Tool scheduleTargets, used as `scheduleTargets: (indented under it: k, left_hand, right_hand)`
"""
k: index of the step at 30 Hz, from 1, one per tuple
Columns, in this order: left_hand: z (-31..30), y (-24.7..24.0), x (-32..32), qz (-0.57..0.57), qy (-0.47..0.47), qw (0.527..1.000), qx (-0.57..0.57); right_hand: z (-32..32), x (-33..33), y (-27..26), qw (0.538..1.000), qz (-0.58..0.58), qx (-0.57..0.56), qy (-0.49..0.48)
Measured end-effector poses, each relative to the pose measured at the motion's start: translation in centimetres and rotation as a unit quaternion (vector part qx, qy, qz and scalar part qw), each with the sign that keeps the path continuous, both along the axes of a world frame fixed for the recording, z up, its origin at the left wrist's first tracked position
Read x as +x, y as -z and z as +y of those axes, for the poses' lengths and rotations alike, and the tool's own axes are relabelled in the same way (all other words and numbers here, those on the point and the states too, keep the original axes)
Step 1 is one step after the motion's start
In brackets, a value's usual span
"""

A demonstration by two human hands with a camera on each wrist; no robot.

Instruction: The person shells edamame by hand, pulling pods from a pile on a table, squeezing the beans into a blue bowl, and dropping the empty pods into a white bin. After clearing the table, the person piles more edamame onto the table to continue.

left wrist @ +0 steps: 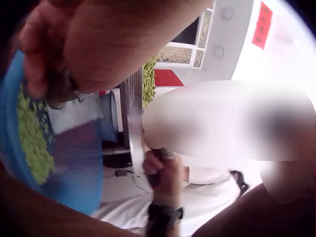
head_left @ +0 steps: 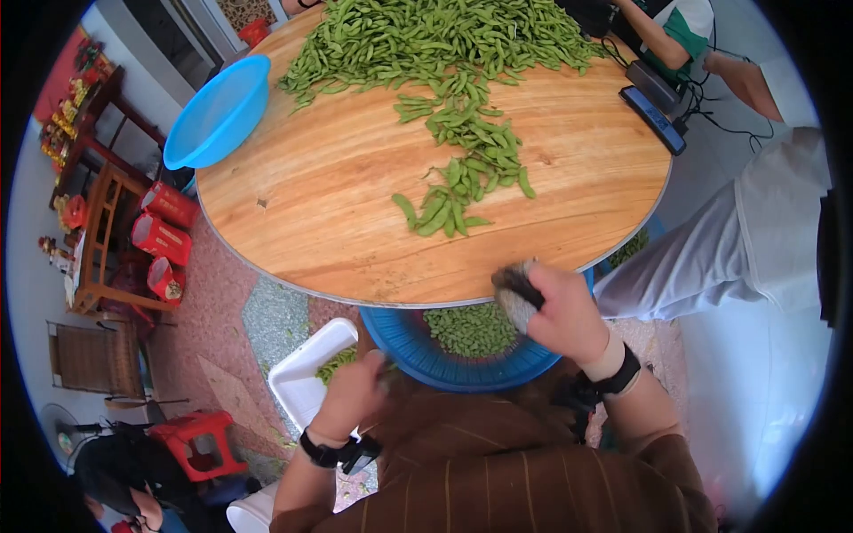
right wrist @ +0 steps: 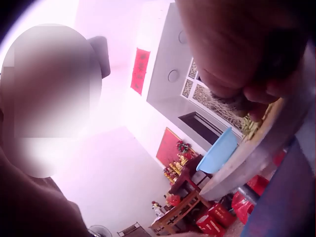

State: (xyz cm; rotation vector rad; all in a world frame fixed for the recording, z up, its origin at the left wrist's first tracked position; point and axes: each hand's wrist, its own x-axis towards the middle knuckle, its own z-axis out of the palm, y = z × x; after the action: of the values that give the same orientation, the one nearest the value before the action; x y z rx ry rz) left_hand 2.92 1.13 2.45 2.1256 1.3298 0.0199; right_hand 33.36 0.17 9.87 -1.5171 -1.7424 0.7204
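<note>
A brown striped shirt lies closest to the head camera, with the person's two forearms reaching forward on either side of it, a black band on each wrist. The left hand hangs between a white tub and the rim of a blue basket. Its fingers are curled, with something dark and greyish at their tips; I cannot tell whether that is a covering or a thing it holds. The right hand is over the basket's right side, near the table edge, its fingers also bent. A dark and grey piece shows at its fingertips, and again I cannot tell whether it is worn or gripped.

Shelled green beans lie in the basket, which is partly under the wooden table. The tub holds some green stuff, too small to make out.

On the table, a large heap of green pods covers the far side, and a trail of pods runs from it toward the person. A light blue bowl sits at the table's left edge, and a dark phone-like device at the right. A red stool stands on the floor at lower left.
</note>
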Motion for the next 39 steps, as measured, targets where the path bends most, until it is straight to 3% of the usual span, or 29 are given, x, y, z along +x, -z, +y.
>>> scheduleTargets:
  k: [1, 2, 4, 6, 8, 9, 11, 13, 15, 19, 21, 23, 25, 26, 29, 31, 36, 39]
  left_hand:
    - [-0.3, 0.2, -1.7, 0.096, -0.001, 0.995, 0.01]
    - [-0.9, 0.3, -3.1, 0.099, 0.0, 0.995, 0.012]
    - [-1.9, -0.1, -5.0, 0.222, -0.001, 0.97, 0.1]
    - [-1.7, -0.8, -4.7, 0.228, -0.018, 0.971, 0.068]
    - [-0.9, -2.1, -3.4, 0.057, -0.017, 0.997, 0.046]
    - [-0.6, -3.2, -2.2, 0.056, -0.019, 0.997, 0.043]
    - [0.2, -5.4, 0.8, -0.129, -0.004, 0.991, -0.021]
    - [1.0, -5.8, 3.6, -0.251, 0.029, 0.967, -0.038]
    - [1.2, -5.7, 6.7, -0.412, -0.034, 0.898, -0.154]
    - [2.3, -5.9, 10.8, -0.455, -0.047, 0.84, -0.292]
    - [2.4, -5.6, 11.8, -0.47, -0.109, 0.783, -0.393]
    - [2.2, -6.2, 11.8, -0.447, -0.127, 0.801, -0.377]
    - [2.3, -6.2, 11.5, -0.423, -0.145, 0.82, -0.357]
    - [2.4, -5.6, 11.1, -0.436, -0.139, 0.824, -0.335]
    - [1.9, -5.2, 11.0, -0.467, -0.126, 0.823, -0.298]
    - [1.8, -5.1, 10.8, -0.485, -0.12, 0.818, -0.284]
    - [1.7, -5.7, 10.3, -0.428, -0.08, 0.872, -0.223]
    - [1.8, -5.4, 10.2, -0.415, -0.065, 0.885, -0.201]
  right_hand:
    - [1.1, -0.2, -0.5, 0.998, -0.049, 0.029, 0.019]
    - [2.2, -0.3, -0.9, 0.993, -0.098, 0.058, 0.038]
    - [5.1, -0.6, -0.1, 0.985, -0.117, 0.114, 0.052]
    - [6.8, -0.7, 0.9, 0.974, -0.136, 0.166, 0.067]
    - [7.4, -1.0, 1.4, 0.964, -0.196, 0.147, 0.1]
    - [7.2, -1.0, 1.5, 0.965, -0.197, 0.144, 0.097]
    - [6.2, -0.7, 1.5, 0.979, -0.13, 0.112, 0.112]
    - [4.1, -1.1, 0.6, 0.989, -0.074, 0.076, 0.106]
    - [1.5, -1.9, -0.7, 0.995, -0.003, 0.023, 0.102]
    - [-2.0, -2.6, 0.0, 0.998, -0.023, 0.02, 0.052]
    - [-2.4, -2.0, 0.0, 0.999, -0.012, 0.033, 0.036]
    - [-2.7, -1.6, 0.4, 0.999, 0.002, 0.047, 0.021]
    - [-2.7, -1.3, 1.0, 0.99, 0.115, 0.056, 0.054]
    - [-2.7, -1.1, 0.7, 0.99, 0.117, 0.059, 0.053]
    - [-2.9, -1.1, -1.3, 0.974, 0.163, -0.159, -0.007]
    - [-2.9, -1.1, -1.2, 0.976, 0.143, -0.159, -0.033]
    - [-3.1, -1.0, -0.2, 0.989, 0.092, -0.069, -0.094]
    - [-3.3, -1.2, 0.0, 0.979, 0.169, -0.099, -0.061]
